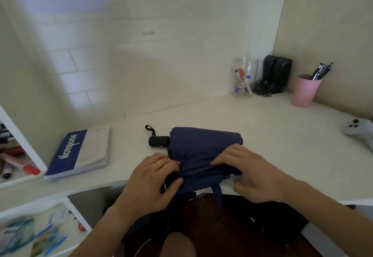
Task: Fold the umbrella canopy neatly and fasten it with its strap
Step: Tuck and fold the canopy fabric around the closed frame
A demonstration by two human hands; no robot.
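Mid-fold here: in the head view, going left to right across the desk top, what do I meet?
Notebook → black umbrella handle → navy umbrella canopy → clear jar of markers → black speakers → pink cup of pens → grey game controller.

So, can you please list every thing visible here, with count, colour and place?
umbrella: one, navy, desk's front edge
strap: one, navy, hanging off the edge
handle: one, black, umbrella's left end
notebook: one, blue and white, left
jar: one, clear, holding markers, back
speakers: two, black, corner
cup: one, pink, holding pens, right
controller: one, grey, far right
left hand: pinches canopy
right hand: presses canopy
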